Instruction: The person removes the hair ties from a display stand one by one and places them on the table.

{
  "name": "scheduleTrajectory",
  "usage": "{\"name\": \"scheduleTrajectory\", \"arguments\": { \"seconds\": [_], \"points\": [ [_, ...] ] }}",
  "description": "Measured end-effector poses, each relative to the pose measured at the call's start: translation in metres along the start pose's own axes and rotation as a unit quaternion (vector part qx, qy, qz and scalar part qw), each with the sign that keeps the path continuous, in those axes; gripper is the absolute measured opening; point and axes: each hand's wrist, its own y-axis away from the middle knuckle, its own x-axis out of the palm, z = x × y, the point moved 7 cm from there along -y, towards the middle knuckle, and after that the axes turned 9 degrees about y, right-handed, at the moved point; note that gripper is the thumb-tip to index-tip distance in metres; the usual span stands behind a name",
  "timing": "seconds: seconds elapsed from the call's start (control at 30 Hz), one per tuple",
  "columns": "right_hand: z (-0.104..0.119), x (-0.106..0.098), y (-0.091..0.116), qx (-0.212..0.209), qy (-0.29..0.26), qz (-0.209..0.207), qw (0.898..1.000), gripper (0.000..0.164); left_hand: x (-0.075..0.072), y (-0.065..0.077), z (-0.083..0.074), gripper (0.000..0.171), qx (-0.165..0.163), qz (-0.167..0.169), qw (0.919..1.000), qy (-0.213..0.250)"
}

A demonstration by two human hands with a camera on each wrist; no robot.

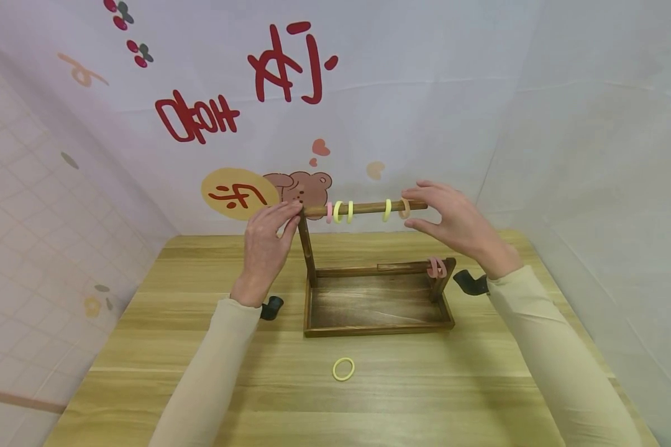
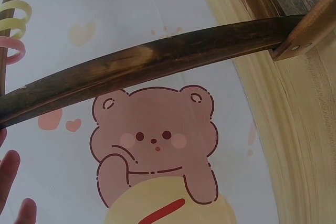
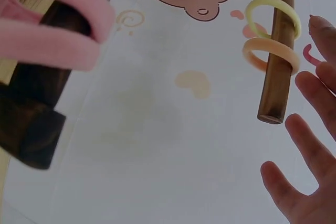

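A dark wooden rack point(image 1: 380, 331) stands on the table, with a tall post at its left. From that post a round rod point(image 1: 369, 208) runs to the right. My left hand point(image 1: 267, 241) is at the post's top, fingertips by the corner and fingers fairly straight. Near the rod's free end is my right hand point(image 1: 453, 217), thumb and fingers spread around the end without gripping. An orange hair tie point(image 3: 270, 49) hangs there, beside a yellow hair tie point(image 1: 387, 210). Further left hang two more yellow hair ties point(image 1: 350, 212) and a pink one point(image 1: 329, 213).
Pink hair ties point(image 1: 437, 268) hang on the rack's lower rod at the right. A loose yellow hair tie point(image 1: 334, 372) lies on the table point(image 1: 402, 397) before the rack. Behind stands a printed cloth point(image 1: 425, 124). Dark wrist-worn pieces point(image 1: 471, 283) show beside both wrists.
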Motion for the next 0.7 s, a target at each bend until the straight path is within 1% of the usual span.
{"name": "scheduleTrajectory", "arguments": {
  "seconds": [0.2,0.5,0.7],
  "points": [
    [-0.007,0.006,-0.003,0.021,-0.003,0.023,0.999,0.054,0.000,0.000,0.000,0.024,0.004,-0.003,1.0000,0.003],
    [-0.013,0.012,-0.004,0.028,-0.007,0.034,0.999,0.054,0.000,0.000,0.000,0.024,0.002,-0.001,1.0000,0.003],
    [-0.014,0.015,-0.006,0.028,-0.014,0.046,0.998,0.054,0.000,0.000,0.001,0.024,0.004,-0.005,1.0000,0.003]
  ]
}}
